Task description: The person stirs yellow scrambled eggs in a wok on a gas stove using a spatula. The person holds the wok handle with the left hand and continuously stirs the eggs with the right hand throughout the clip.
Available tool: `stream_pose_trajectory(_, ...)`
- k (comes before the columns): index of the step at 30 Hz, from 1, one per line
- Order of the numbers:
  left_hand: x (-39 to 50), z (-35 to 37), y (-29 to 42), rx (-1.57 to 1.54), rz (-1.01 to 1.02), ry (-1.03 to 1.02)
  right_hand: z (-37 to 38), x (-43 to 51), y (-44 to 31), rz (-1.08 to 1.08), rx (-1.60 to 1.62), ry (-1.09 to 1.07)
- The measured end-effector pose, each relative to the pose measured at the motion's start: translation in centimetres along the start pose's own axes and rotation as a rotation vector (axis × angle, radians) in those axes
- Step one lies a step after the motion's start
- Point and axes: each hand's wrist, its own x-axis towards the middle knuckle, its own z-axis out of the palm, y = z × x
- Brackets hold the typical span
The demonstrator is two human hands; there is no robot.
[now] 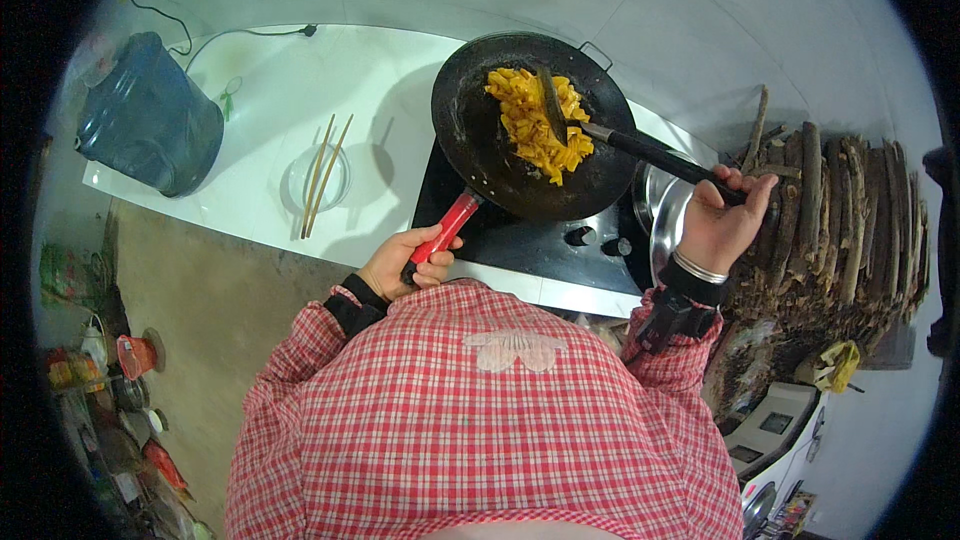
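My left hand (pixel 409 259) grips the red handle (pixel 450 225) of a dark wok (pixel 469 120), which sits over a black glass stovetop (pixel 517 244). In the wok lies a heap of yellow cut food pieces (pixel 525 120), glossy and lightly browned; their exact kind is hard to tell. My right hand (pixel 724 221) holds the black handle of a wok spatula (pixel 660 155) near its end. The spatula's metal blade rests edge-down among the food, partly across it. Both sleeves are red checked cloth.
Left of the wok, two wooden chopsticks (pixel 328 176) lie across a glass bowl (pixel 300 180). A large blue plastic container (pixel 154 120) stands at the counter's left end. Metal lids or basins (pixel 664 217) lean right of the stove, before stacked firewood (pixel 832 210). Two stove knobs (pixel 598 240) face me.
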Motion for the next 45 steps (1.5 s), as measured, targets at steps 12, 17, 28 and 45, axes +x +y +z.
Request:
stream_pose_trajectory(12,0.1,-0.2,0.2,-0.003,-0.011,-0.055,8.2,-1.2,-2.7,0.130,-0.772,-0.450)
stream_pose_trajectory(17,0.1,0.0,0.2,-0.031,-0.032,-0.026,6.5,-2.5,1.0,-0.021,-0.861,-0.565)
stream_pose_trajectory(28,-0.1,0.4,0.0,-0.013,-0.004,0.004,-5.7,-5.4,4.7,0.143,-0.941,-0.116)
stream_pose_trajectory(45,-0.1,-0.3,0.0,-0.055,-0.026,-0.004,-12.0,-10.9,8.5,0.179,-0.135,0.043)
